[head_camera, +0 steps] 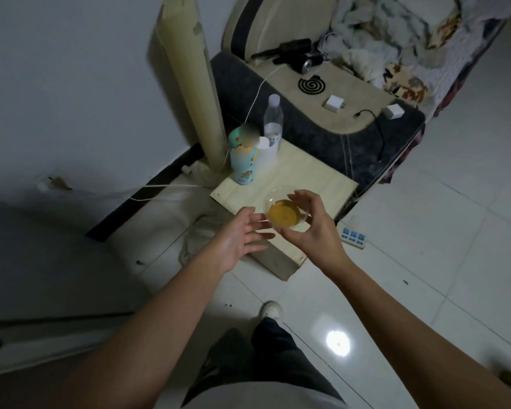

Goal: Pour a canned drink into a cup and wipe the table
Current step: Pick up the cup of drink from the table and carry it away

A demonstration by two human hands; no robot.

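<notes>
Right now, biggest first: low pale table [316,175] sits in front of the person, w/ the tall can [242,157] upright at its far-left corner, well apart from both hands, a clear water bottle [273,122] just behind it. Cup [285,215] is a clear plastic one near the table's front edge, already holding orange-yellow drink, so pouring looks done or nearly so. Right hand [310,225] wraps it from the right/near side: thumb and fingers curled round the rim and wall, pinching it; can't tell if the base rests on the table or is lifted a bit. Left hand [242,237] is just left of the cup, palm up-ish, fingers straight and spread, tips pointing at the cup, nearly touching, holding nothing. Key relation: cup lies directly right of the left fingertips, axis upright, so right hand owns it; left is the free one for a cloth, tho none is visible on the table.
</notes>
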